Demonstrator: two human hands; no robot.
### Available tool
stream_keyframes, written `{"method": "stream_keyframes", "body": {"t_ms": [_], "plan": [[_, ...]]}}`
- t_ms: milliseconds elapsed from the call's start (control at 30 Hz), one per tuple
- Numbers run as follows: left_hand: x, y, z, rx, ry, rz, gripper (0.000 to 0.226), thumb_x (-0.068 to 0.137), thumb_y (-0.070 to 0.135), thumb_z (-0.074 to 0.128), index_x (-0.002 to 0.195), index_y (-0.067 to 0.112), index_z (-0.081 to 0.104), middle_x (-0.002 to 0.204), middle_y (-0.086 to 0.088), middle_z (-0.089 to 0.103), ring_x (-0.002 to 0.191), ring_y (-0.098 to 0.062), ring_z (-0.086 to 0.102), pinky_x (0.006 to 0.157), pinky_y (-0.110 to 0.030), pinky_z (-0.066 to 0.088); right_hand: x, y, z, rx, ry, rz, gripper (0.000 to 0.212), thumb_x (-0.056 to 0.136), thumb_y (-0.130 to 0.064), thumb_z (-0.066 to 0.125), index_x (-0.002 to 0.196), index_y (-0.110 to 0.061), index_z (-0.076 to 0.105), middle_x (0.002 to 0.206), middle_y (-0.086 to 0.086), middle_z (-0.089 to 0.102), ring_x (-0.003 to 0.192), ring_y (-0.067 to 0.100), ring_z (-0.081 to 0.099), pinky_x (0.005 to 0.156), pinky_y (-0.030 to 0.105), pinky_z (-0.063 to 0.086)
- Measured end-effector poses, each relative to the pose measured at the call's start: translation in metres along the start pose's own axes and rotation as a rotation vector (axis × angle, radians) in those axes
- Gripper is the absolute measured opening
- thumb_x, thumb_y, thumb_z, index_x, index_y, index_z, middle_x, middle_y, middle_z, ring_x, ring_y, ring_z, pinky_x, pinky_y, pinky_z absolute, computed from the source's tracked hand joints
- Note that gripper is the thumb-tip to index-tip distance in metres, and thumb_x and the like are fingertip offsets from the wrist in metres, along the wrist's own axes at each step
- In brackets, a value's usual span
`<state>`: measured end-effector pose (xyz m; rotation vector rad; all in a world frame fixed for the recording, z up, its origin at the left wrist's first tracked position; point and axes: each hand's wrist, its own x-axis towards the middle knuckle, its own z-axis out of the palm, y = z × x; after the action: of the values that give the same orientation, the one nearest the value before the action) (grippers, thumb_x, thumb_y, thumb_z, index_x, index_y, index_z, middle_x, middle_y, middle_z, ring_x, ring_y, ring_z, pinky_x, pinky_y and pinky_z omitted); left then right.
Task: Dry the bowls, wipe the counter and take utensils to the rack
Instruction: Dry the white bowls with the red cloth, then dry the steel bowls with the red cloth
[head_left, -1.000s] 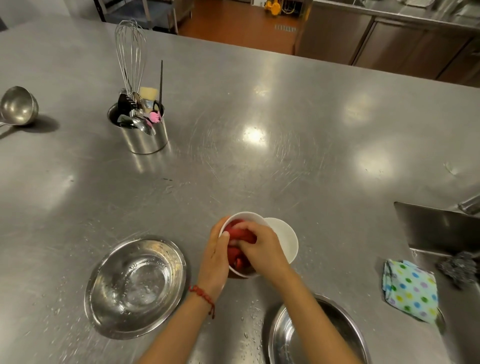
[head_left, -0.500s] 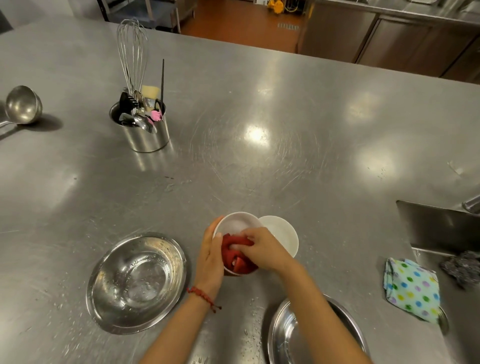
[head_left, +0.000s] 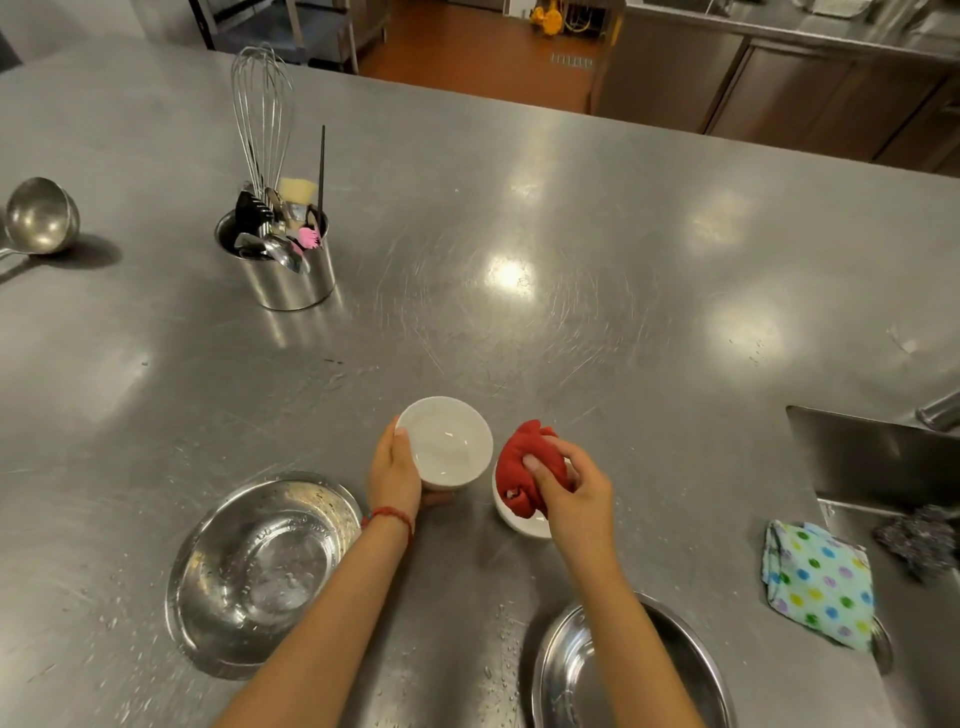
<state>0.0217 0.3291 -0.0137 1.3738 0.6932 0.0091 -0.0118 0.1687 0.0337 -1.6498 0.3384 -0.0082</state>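
Nearest you, a wide round steel bowl (head_left: 631, 670) is sitting at the bottom edge under your right forearm, and a second round steel bowl (head_left: 262, 571), spotted with water drops, is lying at lower left on the scratched stainless steel counter (head_left: 519, 322). Your left hand (head_left: 395, 470) is wrapping the near side of a small white ceramic bowl (head_left: 447, 444), thumb on its rim, holding it upright. Your right hand (head_left: 569, 491) is clenching a bunched red cloth (head_left: 524, 465), fingers closed round it, over a second white bowl (head_left: 519, 522) that is showing just beneath. To the right, a folded dotted pastel cloth (head_left: 818, 582) is lying at the sink's (head_left: 883, 457) edge, beside a grey scouring pad (head_left: 917, 540). Farther back left, a steel utensil canister (head_left: 288, 275) is holding a wire whisk (head_left: 262, 109) and spoons. At far left a steel ladle (head_left: 39, 215) is resting on the counter.
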Motion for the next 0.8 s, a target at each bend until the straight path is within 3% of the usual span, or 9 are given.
{"method": "stream_keyframes", "body": {"t_ms": [100,167,300,467,533,600,667,767,800], "plan": [[0.008,0.000,0.005,0.057,0.047,-0.024,0.036,0.095,0.038,0.034,0.126,0.026,0.047,0.115,-0.006,0.050,0.085,-0.026,0.054,0.039,-0.034,0.055,-0.003,0.006,-0.006,0.005,0.019,0.006,0.032,0.083,-0.016,0.066,0.114,-0.022,0.061,0.117,0.007,0.063,0.106,0.022,0.061,0.089,0.038,0.055],[0.014,0.000,0.006,0.100,0.072,-0.035,0.036,0.096,0.036,0.032,0.126,0.022,0.047,0.113,-0.006,0.050,0.081,-0.026,0.053,0.038,-0.033,0.054,-0.005,0.009,-0.014,0.015,0.029,0.020,0.032,0.083,-0.016,0.067,0.114,-0.022,0.061,0.117,0.008,0.063,0.105,0.023,0.061,0.087,0.037,0.056],[0.018,-0.003,0.003,0.286,0.096,0.000,0.038,0.096,0.034,0.031,0.127,0.020,0.049,0.122,-0.012,0.054,0.094,-0.034,0.055,0.058,-0.047,0.058,-0.010,0.011,-0.035,0.029,0.043,-0.008,0.027,0.082,-0.015,0.067,0.102,-0.032,0.063,0.111,0.007,0.065,0.099,0.021,0.064,0.068,0.019,0.057],[0.008,-0.003,-0.003,0.434,0.066,0.016,0.047,0.094,0.036,0.040,0.136,0.015,0.035,0.134,-0.015,0.046,0.102,-0.035,0.053,0.037,-0.030,0.053,-0.027,0.009,-0.071,0.025,0.128,-0.052,0.029,0.081,-0.014,0.068,0.092,-0.041,0.063,0.101,-0.002,0.067,0.089,0.010,0.064,0.060,0.010,0.051],[0.000,-0.002,-0.006,0.505,0.063,0.025,0.061,0.091,0.034,0.050,0.141,0.009,0.026,0.143,-0.017,0.038,0.116,-0.040,0.047,0.059,-0.042,0.059,-0.036,0.010,-0.086,0.038,0.161,-0.068,0.031,0.082,-0.010,0.067,0.092,-0.039,0.064,0.097,-0.001,0.067,0.082,0.009,0.067,0.059,0.011,0.052],[-0.017,-0.002,-0.010,0.575,0.108,0.094,0.063,0.089,0.031,0.054,0.139,0.003,0.028,0.143,-0.022,0.035,0.124,-0.040,0.040,0.092,-0.050,0.046,-0.048,0.012,-0.100,0.048,0.186,-0.049,0.030,0.082,-0.008,0.067,0.093,-0.036,0.064,0.096,0.001,0.068,0.080,0.010,0.068,0.061,0.017,0.055],[-0.044,-0.004,-0.012,0.573,0.162,0.230,0.051,0.089,0.026,0.054,0.132,0.002,0.040,0.132,-0.020,0.045,0.115,-0.034,0.045,0.095,-0.042,0.040,-0.062,0.016,-0.112,0.018,0.195,-0.031,0.029,0.081,-0.010,0.068,0.094,-0.035,0.063,0.098,0.002,0.068,0.084,0.012,0.067,0.064,0.018,0.056],[-0.093,-0.018,-0.010,0.442,0.121,0.353,0.030,0.087,0.019,0.055,0.116,0.009,0.055,0.100,-0.007,0.054,0.075,-0.018,0.051,0.078,-0.035,0.044,-0.082,0.028,-0.128,-0.016,0.177,-0.016,0.029,0.080,-0.010,0.068,0.094,-0.035,0.062,0.097,-0.002,0.067,0.085,0.008,0.064,0.060,0.011,0.052],[-0.108,-0.028,-0.008,0.417,0.065,0.336,0.024,0.087,0.018,0.055,0.110,0.011,0.059,0.092,-0.005,0.055,0.071,-0.018,0.051,0.075,-0.038,0.048,-0.089,0.034,-0.132,-0.047,0.163,-0.010,0.030,0.080,-0.011,0.069,0.094,-0.036,0.061,0.096,-0.005,0.066,0.086,0.008,0.063,0.061,0.011,0.052]]}}
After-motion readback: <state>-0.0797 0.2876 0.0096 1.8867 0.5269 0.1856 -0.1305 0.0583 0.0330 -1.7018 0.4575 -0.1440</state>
